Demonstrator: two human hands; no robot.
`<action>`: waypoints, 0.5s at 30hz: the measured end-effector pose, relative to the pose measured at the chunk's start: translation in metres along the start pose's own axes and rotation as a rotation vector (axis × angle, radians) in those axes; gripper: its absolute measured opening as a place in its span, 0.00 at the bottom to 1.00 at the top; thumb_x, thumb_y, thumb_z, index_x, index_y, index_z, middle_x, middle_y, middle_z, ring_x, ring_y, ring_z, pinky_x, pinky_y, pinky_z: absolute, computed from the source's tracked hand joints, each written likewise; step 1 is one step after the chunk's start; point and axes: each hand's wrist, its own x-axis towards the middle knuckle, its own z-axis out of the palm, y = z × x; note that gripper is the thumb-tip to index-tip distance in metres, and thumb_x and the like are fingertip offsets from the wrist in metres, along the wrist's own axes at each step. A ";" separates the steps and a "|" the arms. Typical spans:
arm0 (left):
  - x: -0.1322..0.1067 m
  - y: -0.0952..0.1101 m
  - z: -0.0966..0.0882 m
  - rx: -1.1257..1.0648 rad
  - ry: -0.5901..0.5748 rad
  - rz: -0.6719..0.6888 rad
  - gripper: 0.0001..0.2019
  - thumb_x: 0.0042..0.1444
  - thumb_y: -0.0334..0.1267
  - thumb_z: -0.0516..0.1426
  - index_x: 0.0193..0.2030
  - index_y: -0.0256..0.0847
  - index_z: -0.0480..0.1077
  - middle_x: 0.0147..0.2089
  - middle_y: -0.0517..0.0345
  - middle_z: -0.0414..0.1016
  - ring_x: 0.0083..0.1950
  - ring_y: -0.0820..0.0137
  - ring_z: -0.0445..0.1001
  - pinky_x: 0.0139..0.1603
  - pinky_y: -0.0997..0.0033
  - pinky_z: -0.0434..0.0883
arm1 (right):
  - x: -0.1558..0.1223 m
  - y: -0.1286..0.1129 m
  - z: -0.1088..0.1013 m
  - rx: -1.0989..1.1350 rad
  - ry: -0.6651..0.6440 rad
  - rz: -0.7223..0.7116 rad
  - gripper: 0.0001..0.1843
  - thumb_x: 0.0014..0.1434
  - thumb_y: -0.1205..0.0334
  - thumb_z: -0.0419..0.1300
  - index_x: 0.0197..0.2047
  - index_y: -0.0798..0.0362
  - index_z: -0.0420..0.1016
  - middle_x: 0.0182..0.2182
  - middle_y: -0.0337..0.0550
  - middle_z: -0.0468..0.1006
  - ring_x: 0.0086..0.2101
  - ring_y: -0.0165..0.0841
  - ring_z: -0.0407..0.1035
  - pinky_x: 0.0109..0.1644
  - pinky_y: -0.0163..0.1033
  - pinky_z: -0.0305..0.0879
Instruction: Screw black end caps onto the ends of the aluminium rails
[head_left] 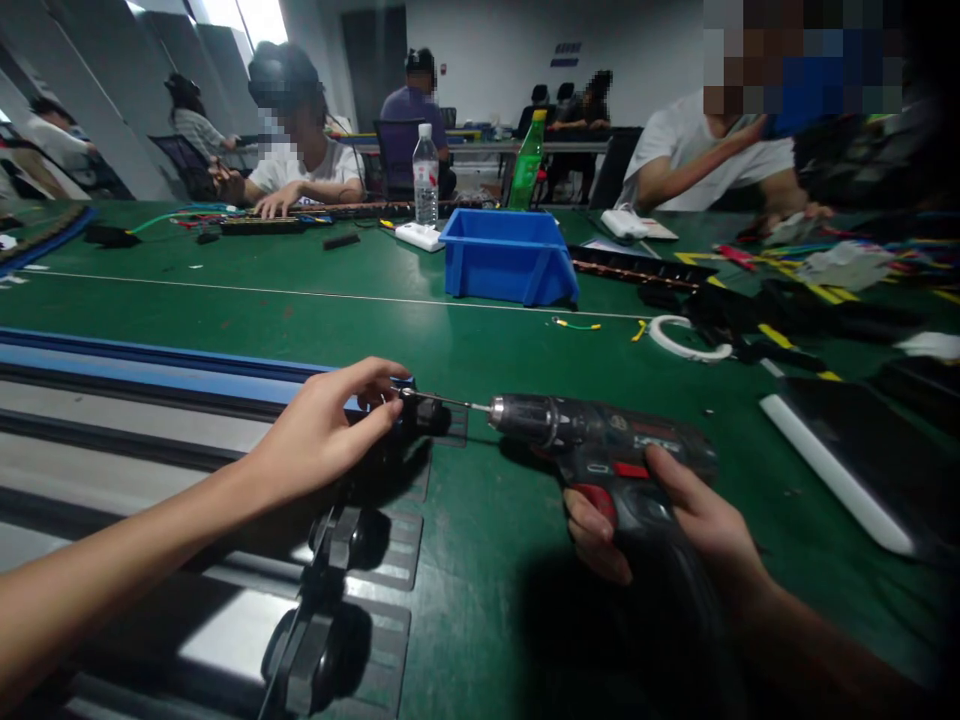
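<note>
My right hand [705, 520] grips a black cordless drill [600, 430] by its handle, with a finger on the red trigger. A long thin driver bit [450, 401] points left from its chuck. At the bit's tip, the thumb and forefinger of my left hand [337, 415] pinch around a small shiny screw [407, 393], partly hidden by the fingers. This is at the end of a long metal panel assembly [225, 405] with blue and black strips. Black cable glands [349, 538] and slotted black plates [390, 650] line that end.
A blue bin [510, 265] stands ahead on the green table [300, 310], with a clear bottle [425, 180] and green bottle [527, 165] behind it. A white coil [686, 345], loose wires and a dark device [862, 460] lie right. Other people sit across the table.
</note>
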 end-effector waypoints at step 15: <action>0.001 -0.003 0.000 -0.007 0.052 0.027 0.09 0.65 0.42 0.59 0.48 0.41 0.75 0.42 0.58 0.79 0.43 0.69 0.76 0.43 0.72 0.71 | -0.001 -0.002 -0.005 -0.006 0.008 0.039 0.39 0.64 0.33 0.50 0.33 0.64 0.79 0.25 0.50 0.70 0.26 0.34 0.67 0.32 0.35 0.64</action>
